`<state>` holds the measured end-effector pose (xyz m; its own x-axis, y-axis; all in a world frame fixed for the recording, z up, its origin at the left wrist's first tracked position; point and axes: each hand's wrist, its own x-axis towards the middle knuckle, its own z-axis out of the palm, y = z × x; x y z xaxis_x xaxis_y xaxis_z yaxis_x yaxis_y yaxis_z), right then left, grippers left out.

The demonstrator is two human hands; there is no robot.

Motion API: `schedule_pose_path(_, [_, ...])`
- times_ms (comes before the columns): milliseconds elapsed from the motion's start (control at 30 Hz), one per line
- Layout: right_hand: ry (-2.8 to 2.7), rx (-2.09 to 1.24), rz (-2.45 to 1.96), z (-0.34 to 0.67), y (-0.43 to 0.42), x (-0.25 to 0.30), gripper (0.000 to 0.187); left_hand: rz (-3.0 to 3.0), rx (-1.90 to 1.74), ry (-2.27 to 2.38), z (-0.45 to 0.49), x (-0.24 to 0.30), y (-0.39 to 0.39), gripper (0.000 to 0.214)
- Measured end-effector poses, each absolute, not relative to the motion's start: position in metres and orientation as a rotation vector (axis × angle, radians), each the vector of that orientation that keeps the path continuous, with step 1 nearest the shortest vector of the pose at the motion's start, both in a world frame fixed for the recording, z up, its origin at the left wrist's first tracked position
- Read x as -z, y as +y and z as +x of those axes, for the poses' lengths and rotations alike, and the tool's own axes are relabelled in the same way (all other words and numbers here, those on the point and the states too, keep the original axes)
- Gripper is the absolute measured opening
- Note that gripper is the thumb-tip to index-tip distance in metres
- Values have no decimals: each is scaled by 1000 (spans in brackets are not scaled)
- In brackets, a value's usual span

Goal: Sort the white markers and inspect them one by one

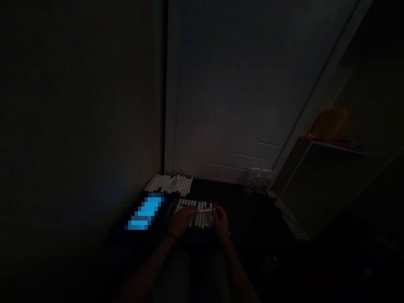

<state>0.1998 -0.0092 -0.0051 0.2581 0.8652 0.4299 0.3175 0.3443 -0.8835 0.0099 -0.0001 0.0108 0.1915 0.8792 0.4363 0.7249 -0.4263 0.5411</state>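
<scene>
Spanning left grip [182, 220] to right grip [221, 218] is a marker [204, 211].

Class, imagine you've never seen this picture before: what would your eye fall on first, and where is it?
Most likely the glowing blue, pixelated patch, the brightest thing in a dark scene, on the person's left. Next come the left hand and right hand at the lower centre, with a slim white pen between their fingers. Behind the blue patch, a row of white pens stands out against the dark tabletop.
</scene>
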Motion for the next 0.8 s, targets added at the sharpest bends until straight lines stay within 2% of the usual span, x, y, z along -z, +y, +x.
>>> schedule_pose_path(800, [-1327,-449,-1304,201,-8,9,28,2257,-1032,1537,12,-20,-5,28])
